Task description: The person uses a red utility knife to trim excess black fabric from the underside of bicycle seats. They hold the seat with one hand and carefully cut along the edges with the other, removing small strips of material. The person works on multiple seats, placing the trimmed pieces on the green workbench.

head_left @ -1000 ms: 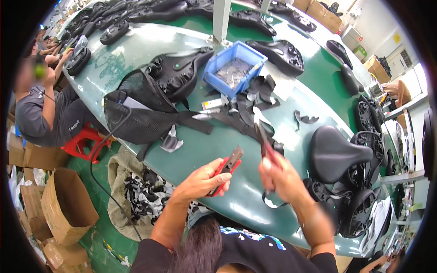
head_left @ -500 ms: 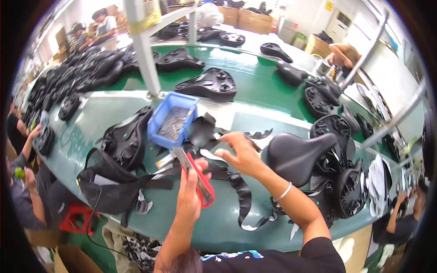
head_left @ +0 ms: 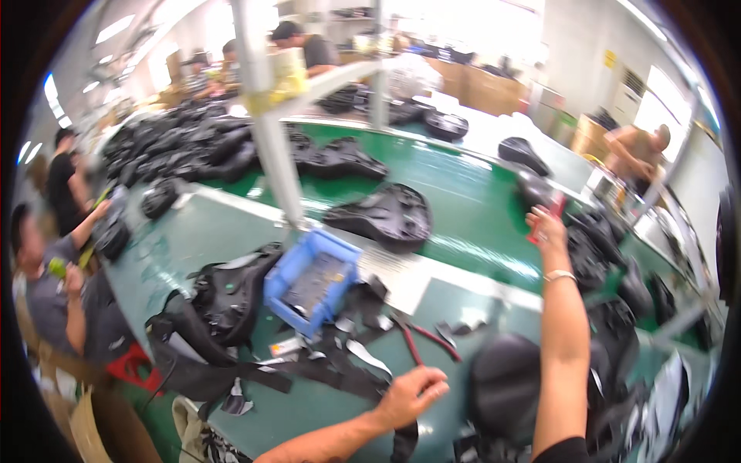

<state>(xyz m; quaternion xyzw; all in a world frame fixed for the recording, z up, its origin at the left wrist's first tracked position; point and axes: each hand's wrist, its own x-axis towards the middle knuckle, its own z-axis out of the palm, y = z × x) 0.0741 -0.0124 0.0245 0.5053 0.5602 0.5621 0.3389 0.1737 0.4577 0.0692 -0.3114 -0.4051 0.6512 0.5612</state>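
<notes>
My right hand [head_left: 548,230] is stretched far out over the green belt, with its fingers closed round a red tool [head_left: 557,205]; blur hides its exact kind. A black saddle [head_left: 532,189] sits just beyond it. Low over the table, my left hand [head_left: 413,395] holds nothing, its thumb apart from loosely bent fingers. Red-handled pliers [head_left: 413,343] lie spread just past that hand, among black strips and scraps [head_left: 340,363]. Right of it rests a smooth black saddle [head_left: 505,382], partly behind my right forearm.
A blue bin [head_left: 312,282] of grey pieces stands mid-table beside a black bag [head_left: 185,347]. One upturned saddle [head_left: 386,216] lies on the green belt [head_left: 471,224]. A metal post [head_left: 270,147] rises there. Saddles pile up far left. Co-workers sit left and work at the back.
The red tool has gone from my left hand to my right, which has reached forward and right. My left hand has dropped lower. The view has shifted, and the pliers are now uncovered.
</notes>
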